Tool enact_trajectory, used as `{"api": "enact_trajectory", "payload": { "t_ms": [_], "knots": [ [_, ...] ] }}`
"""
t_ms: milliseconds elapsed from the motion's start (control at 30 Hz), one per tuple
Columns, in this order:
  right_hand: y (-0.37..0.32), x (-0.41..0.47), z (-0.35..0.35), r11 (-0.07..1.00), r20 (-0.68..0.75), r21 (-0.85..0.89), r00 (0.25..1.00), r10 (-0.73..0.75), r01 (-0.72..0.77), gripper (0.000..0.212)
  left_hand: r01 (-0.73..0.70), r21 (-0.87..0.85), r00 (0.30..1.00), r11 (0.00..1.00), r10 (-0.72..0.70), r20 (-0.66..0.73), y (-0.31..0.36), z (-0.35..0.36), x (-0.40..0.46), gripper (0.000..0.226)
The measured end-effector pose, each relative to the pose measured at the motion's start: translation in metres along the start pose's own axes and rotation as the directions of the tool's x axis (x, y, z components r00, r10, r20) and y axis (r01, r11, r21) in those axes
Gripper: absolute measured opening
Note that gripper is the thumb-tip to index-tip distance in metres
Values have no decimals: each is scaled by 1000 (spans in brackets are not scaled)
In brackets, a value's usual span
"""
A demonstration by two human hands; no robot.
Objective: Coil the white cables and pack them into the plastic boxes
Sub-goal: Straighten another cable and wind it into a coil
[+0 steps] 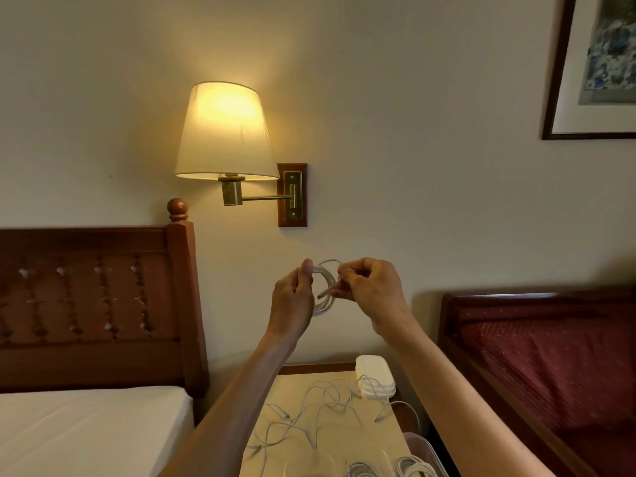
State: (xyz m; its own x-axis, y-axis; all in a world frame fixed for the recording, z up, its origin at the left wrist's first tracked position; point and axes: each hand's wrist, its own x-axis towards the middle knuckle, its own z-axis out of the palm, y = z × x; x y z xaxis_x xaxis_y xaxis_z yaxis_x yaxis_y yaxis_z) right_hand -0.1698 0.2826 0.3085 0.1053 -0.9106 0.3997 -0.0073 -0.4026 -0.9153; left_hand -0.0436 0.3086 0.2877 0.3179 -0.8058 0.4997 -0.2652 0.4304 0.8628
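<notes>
White cable coil: a thin white cable wound into a small round coil is held up in front of the cream wall, between both hands, well above the worktop.
Left hand grip: the left hand has thumb and fingers curled round the left side of the coil, keeping the loops together.
Right hand grip: the right hand pinches the cable's loose end at the right side of the coil; fingers are tightly curled.
Key relation: the loose end lies slanted across the ring's open middle, running from the right hand's pinch down and left, so the right hand is the nearer one to tuck or wrap it, I judge.
Worktop: a pale wooden bedside worktop sits below the arms, carrying a tangle of loose white cables not yet coiled.
Boxes: a stack of white lidded plastic boxes stands at the worktop's far right corner; a clear plastic box at the bottom edge holds coiled white cables.
Progress: some cables packed, several left.
Surroundings: a lit wall lamp, a wooden headboard left.
</notes>
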Motion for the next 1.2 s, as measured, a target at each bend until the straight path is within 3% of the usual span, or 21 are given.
{"api": "enact_trajectory", "payload": {
  "t_ms": [100,200,233,367,467,533,600,667,733,800,867,933,1000,1067,1100,1133,1200],
  "knots": [
    [8,-11,13,995,-72,-50,994,-88,84,4,30,-22,999,999,-31,-16,0,2,1,45],
    [23,-15,24,875,-94,-394,935,-342,280,8,101,-124,995,987,-100,9,0,0,2,48],
    [27,-14,25,844,-76,-423,915,-396,330,9,122,-144,993,982,-120,19,1,-1,3,49],
    [35,-12,24,902,21,-153,914,-406,404,10,177,-252,984,952,-166,65,8,-3,2,49],
    [30,-15,14,923,55,-82,926,-373,376,33,202,-312,979,928,-190,67,9,-9,5,48],
    [30,-15,3,945,164,-23,934,-318,326,46,209,-364,978,908,-201,60,10,-16,10,45],
    [33,-16,-3,951,287,-21,914,-289,307,45,219,-383,975,897,-213,58,9,-22,14,45],
    [37,-18,1,930,239,-128,921,-308,344,45,231,-394,973,889,-221,72,8,-22,15,44],
    [39,-23,7,899,39,-242,929,-368,366,44,228,-418,973,879,-219,71,7,-19,12,43],
    [45,-33,11,760,-17,-380,818,-575,527,44,224,-435,973,872,-224,51,7,-18,12,43],
    [54,-46,16,461,215,-513,628,-748,724,44,254,-417,964,873,-263,36,6,-18,16,43],
    [62,-53,20,191,428,-560,478,-767,806,42,306,-404,948,862,-313,49,4,-18,18,44],
    [62,-51,17,100,453,-555,401,-796,826,24,327,-397,943,857,-323,80,2,-18,16,44],
    [63,-46,14,136,406,-519,384,-829,844,15,313,-376,950,872,-296,104,1,-20,12,42],
    [64,-45,12,230,362,-465,420,-832,855,14,310,-378,951,872,-291,109,1,-22,10,42],
    [63,-43,11,372,277,-388,491,-826,844,11,313,-389,950,866,-292,113,1,-24,9,42],
    [56,-42,11,708,42,-106,714,-699,698,14,324,-442,946,837,-297,131,0,-26,9,41]
  ]
}}
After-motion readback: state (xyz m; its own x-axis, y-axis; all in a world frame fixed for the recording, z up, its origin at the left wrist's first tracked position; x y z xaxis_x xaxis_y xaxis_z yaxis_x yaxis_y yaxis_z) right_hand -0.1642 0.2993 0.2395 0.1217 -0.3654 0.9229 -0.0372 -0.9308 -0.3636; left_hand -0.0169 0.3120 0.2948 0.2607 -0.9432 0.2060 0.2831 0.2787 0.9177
